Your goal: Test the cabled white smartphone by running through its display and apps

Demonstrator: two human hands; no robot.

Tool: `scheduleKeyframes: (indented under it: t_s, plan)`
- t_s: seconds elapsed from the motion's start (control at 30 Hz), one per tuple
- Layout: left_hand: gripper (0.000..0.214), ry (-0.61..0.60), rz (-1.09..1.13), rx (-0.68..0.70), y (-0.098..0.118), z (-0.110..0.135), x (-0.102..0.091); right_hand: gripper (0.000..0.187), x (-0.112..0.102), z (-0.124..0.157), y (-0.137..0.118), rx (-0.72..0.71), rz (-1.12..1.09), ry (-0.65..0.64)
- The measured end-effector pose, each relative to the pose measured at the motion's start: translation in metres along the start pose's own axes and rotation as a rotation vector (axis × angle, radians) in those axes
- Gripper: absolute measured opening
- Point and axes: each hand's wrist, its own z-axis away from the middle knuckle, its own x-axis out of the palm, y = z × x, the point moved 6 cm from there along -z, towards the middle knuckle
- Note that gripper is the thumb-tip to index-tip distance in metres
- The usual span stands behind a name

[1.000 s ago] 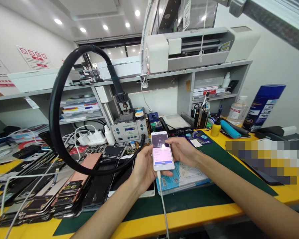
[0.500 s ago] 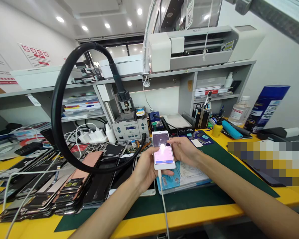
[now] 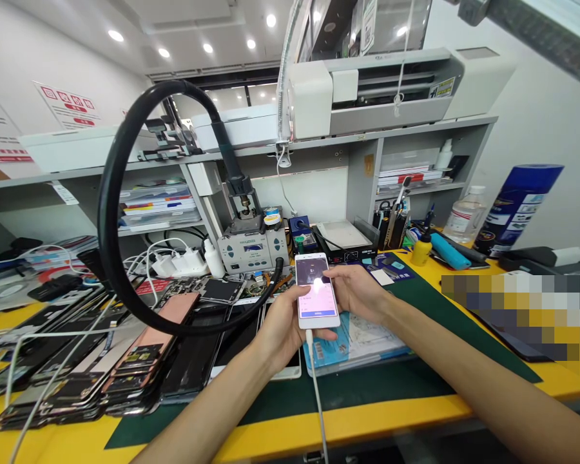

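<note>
The white phone (image 3: 318, 301), serving as the landmark, is being held upright above the bench, its lit screen facing the wearer. The left hand (image 3: 281, 325) is grasping its left side, the thumb extending over the screen. The right hand (image 3: 356, 293) is gripping its right side, the thumb reaching over the screen's upper right. A white cable (image 3: 318, 399) is hanging from the phone's lower end. Below and to the right of the phone, a blue-and-clear packet (image 3: 374, 351) is lying on the green mat (image 3: 362, 396). Behind the phone and to the left, a grey control unit (image 3: 252, 256) is standing; farther left of the phone, dismantled phone parts (image 3: 138, 370) are lying in stacks.
</note>
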Motion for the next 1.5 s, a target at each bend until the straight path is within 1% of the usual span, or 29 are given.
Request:
scheduleKeyframes:
  t_s: [0.13,0.3,0.57,0.87,1.07,1.33,1.5]
  plan:
    - [0.037,0.011,-0.009,0.004,-0.0002,0.0004,-0.0007,0.035,-0.0006,-0.0009,0.0003,-0.005,-0.008,-0.007]
    - [0.04,-0.034,0.039,0.014,0.0009,-0.0005,0.0005,0.036,-0.0006,0.0001,-0.0001,0.001,-0.005,0.004]
    - [0.042,-0.047,0.034,0.003,0.0019,-0.0012,0.0037,0.037,0.0032,0.0024,-0.0029,0.011,0.014,0.002]
    - [0.039,-0.022,0.025,-0.003,-0.0005,-0.0015,-0.0014,0.036,0.0034,0.0026,-0.0031,0.005,0.003,0.01]
    - [0.037,-0.004,0.027,-0.008,0.0014,-0.0012,0.0011,0.034,0.0019,0.0013,-0.0025,-0.006,0.003,0.008]
    - [0.04,0.042,-0.048,0.008,0.001,0.0007,0.0,0.035,0.0005,0.0005,-0.0013,-0.009,0.004,-0.006]
    - [0.04,0.035,-0.038,0.001,0.0004,0.0,0.0008,0.034,0.0006,0.0001,-0.0009,-0.003,-0.004,0.0]
